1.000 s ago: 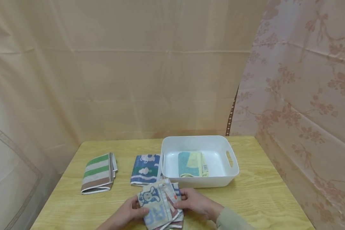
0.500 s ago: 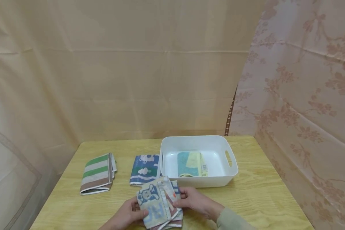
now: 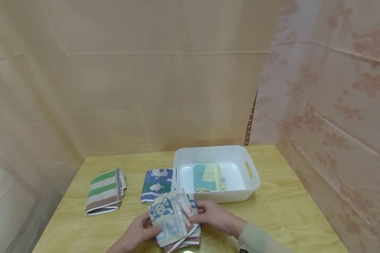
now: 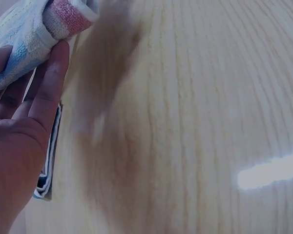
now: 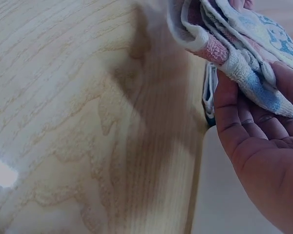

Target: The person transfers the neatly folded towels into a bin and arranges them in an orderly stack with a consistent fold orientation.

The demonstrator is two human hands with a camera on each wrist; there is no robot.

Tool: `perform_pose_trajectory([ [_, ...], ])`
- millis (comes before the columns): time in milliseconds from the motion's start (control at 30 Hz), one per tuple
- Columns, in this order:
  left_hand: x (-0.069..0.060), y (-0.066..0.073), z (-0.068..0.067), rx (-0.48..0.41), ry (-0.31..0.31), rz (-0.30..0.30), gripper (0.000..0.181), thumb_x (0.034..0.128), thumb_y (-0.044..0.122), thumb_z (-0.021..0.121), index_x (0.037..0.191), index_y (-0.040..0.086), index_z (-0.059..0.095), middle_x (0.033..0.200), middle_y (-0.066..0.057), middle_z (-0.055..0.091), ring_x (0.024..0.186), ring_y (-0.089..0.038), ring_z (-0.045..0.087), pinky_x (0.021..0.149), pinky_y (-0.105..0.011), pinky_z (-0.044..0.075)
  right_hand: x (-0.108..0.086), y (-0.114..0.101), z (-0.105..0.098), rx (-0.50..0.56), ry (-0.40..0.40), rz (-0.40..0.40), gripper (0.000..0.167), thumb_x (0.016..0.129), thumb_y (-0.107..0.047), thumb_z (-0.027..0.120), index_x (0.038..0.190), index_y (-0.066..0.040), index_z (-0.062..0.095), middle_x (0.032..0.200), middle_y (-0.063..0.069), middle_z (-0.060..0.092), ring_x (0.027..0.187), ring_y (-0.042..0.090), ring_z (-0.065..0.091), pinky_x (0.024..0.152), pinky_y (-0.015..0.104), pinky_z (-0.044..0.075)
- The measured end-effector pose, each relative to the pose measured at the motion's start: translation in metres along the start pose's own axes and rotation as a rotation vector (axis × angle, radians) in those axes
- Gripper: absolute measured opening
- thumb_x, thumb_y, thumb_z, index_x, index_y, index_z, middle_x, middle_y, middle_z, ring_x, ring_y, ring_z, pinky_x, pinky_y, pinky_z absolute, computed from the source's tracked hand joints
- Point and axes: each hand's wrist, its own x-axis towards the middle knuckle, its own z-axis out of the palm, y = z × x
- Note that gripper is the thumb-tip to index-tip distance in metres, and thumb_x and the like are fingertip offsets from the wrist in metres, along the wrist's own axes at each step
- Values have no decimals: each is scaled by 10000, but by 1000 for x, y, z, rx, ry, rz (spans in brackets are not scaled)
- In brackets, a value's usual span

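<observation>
wood-look surface (image 3: 288,214) here, beige curtain (image 3: 145,88) behind it and a pinkish floral curtain (image 3: 329,105) on the right. the cream towel (image 3: 169,218) is folded up and held just off the surface at the near side. left hand (image 3: 139,230) has its fingers gripping one edge, thumb on top, and the right hand (image 3: 215,218) is pinching the opposite edge the same way. just past it there's a white tub (image 3: 228,197) with a teal-and-yellow towel (image 3: 206,177) lying inside. blue towel (image 3: 157,184) is right beside the tub's left end, striped towel (image 3: 104,192) sits farther left, apart from both.
</observation>
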Motion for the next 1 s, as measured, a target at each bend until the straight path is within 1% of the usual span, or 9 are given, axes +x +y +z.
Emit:
perform_pose_trajectory([
  [200,1,12,3,-1,-4,52,616,984,181,685,1462,-106,422,1210,-206,707,1020,-289,727,848,-412,617,-2,-8,-4,-3,16,2,385,951,-106,710,1297,37,620,1116,154,747,947,234,734,826,345,611],
  [300,1,16,3,3,-2,60,617,983,192,685,1473,-79,425,1220,-199,706,1019,-291,727,841,-406,617,-3,-12,-6,0,5,-10,379,956,-107,707,1295,38,620,1118,159,747,948,241,736,821,350,613],
  [433,3,20,5,23,16,79,623,978,206,695,1471,-72,435,1216,-188,708,1006,-284,727,831,-401,618,-4,-17,-9,10,-6,-13,381,965,-107,696,1306,40,611,1130,169,744,954,250,736,819,365,616],
  [567,4,25,8,50,40,110,604,969,197,705,1434,-100,459,1180,-189,714,969,-282,730,806,-407,623,-5,-23,-13,1,6,2,396,965,-125,701,1307,49,600,1128,163,743,958,243,733,820,365,615],
  [700,8,32,11,49,56,109,576,962,195,714,1398,-104,485,1137,-161,727,944,-267,734,796,-401,626,-5,-28,-17,-14,15,9,437,966,-152,707,1332,51,582,1149,148,737,983,238,726,831,364,612],
  [867,14,39,12,38,56,128,572,965,186,705,1404,-98,471,1141,-160,725,923,-266,736,789,-399,627,-6,-35,-23,-23,10,-18,470,983,-173,690,1371,56,556,1195,159,722,1032,250,719,873,383,608],
  [1000,18,45,13,31,58,153,572,966,180,702,1411,-91,467,1172,-170,714,926,-272,734,792,-409,626,-6,-41,-27,-51,18,-52,461,987,-187,684,1361,53,561,1192,165,723,1025,247,721,884,397,605],
])
